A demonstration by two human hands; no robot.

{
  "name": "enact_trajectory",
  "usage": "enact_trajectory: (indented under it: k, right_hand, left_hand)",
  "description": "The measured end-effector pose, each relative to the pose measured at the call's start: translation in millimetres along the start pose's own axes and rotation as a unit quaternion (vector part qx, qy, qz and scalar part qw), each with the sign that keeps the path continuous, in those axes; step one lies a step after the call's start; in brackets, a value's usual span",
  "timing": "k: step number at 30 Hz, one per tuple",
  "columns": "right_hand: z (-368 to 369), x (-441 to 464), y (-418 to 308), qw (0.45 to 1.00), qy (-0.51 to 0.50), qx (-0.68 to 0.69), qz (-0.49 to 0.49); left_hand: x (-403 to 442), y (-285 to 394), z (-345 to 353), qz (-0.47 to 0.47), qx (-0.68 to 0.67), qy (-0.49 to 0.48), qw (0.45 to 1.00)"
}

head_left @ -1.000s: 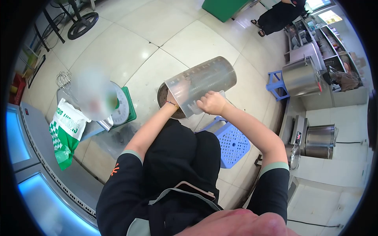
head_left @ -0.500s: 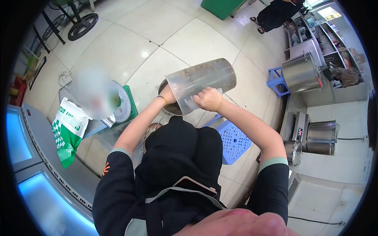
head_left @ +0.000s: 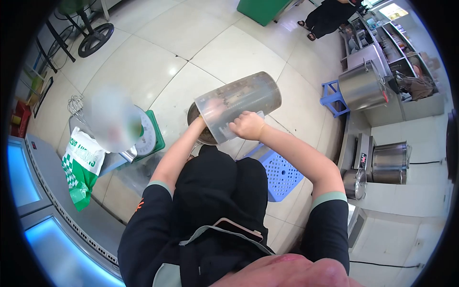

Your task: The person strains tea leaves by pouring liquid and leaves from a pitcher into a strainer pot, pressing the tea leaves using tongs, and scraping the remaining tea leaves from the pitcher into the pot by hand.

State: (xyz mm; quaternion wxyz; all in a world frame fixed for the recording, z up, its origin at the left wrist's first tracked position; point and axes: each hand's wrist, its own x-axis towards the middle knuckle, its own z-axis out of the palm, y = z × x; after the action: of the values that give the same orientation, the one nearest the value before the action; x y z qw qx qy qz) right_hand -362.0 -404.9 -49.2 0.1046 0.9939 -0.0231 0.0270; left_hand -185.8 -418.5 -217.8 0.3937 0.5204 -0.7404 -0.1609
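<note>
A large translucent plastic pitcher (head_left: 260, 93) lies tipped nearly on its side, its mouth toward the left. Dark brown bits cling to its inner wall. My right hand (head_left: 247, 126) is closed around the pitcher's handle. Through the cloudy wall I see my left hand (head_left: 216, 108), which reaches in at the mouth; its fingers are too blurred to make out. Beneath the mouth stands a round bowl (head_left: 192, 113) on the floor, partly hidden by the pitcher and my left forearm, with something brown in it.
At left are a green dial scale (head_left: 155, 131), a wire whisk (head_left: 76, 104) and a green-and-white bag (head_left: 85, 165). A blue plastic stool (head_left: 282, 174) is by my right knee. A steel pot (head_left: 361, 86) sits on another blue stool (head_left: 333, 99). A person (head_left: 330, 19) stands far back.
My left hand has gone from the pitcher's mouth deeper inside, along its wall. The pitcher has shifted slightly left in view, and more of its wall looks clear of brown.
</note>
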Motion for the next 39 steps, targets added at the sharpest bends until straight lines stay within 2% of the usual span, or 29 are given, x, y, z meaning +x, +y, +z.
enact_trajectory:
  k: [1,4,7,10,14,16,19,22,25,28,31,34,35,38,39]
  right_hand:
    - [-0.8,3.3,-2.1,1.0,-0.002,-0.004,-0.003]
    - [-0.7,3.2,-7.0,1.0,-0.005,0.004,0.009]
    - [0.0,2.1,-6.1,1.0,-0.004,0.007,0.011]
    - [0.8,0.0,-7.9,1.0,0.004,0.006,0.021]
    - [-4.1,2.2,-10.1,1.0,0.014,-0.001,0.019]
    - [-1.5,0.7,-9.5,1.0,0.008,-0.001,0.023]
    - [-0.5,-1.8,-7.2,1.0,0.008,-0.008,0.024]
    - [-0.2,-1.7,-8.3,1.0,0.009,-0.013,0.016]
    - [1.9,-3.4,-8.7,1.0,0.011,-0.006,0.019]
    - [0.5,-3.7,-6.6,1.0,0.007,0.001,0.021]
    - [-0.6,-3.6,-5.3,1.0,-0.003,-0.008,0.016]
    - [-1.7,-3.0,-5.3,1.0,-0.017,-0.015,0.013]
    - [-2.5,-2.9,-5.4,1.0,-0.023,-0.016,0.01]
    - [-2.1,-3.1,-6.8,1.0,0.001,-0.01,0.018]
    - [-1.0,-1.9,-7.6,1.0,-0.008,-0.011,0.012]
  left_hand:
    - [-1.7,4.4,-11.7,0.057,0.035,-0.032,0.997]
    - [-1.0,25.1,-20.1,0.02,-0.015,-0.132,0.991]
    - [-1.5,27.8,-20.4,0.06,-0.036,-0.119,0.99]
    - [-5.3,36.7,-42.1,0.031,-0.039,-0.152,0.987]
    - [-17.7,50.5,-70.0,0.064,-0.076,-0.068,0.993]
    - [-19.7,54.3,-62.1,0.057,-0.076,-0.003,0.995]
    - [-13.6,36.1,-25.3,0.047,0.027,0.06,0.997]
    - [-7.9,22.7,-0.1,-0.005,0.004,0.083,0.997]
    - [-3.5,12.5,-4.5,0.008,0.104,-0.011,0.994]
    - [1.5,17.2,-23.0,-0.005,0.075,-0.043,0.996]
    - [-11.8,35.8,-51.2,-0.045,-0.03,-0.005,0.999]
    - [-34.6,38.6,-61.8,0.005,-0.001,0.015,1.0]
    - [-47.7,37.3,-64.3,-0.061,-0.039,-0.004,0.997]
    - [-59.4,51.2,-89.9,-0.121,-0.005,-0.096,0.988]
    - [-63.8,58.9,-96.9,-0.118,-0.042,-0.048,0.991]
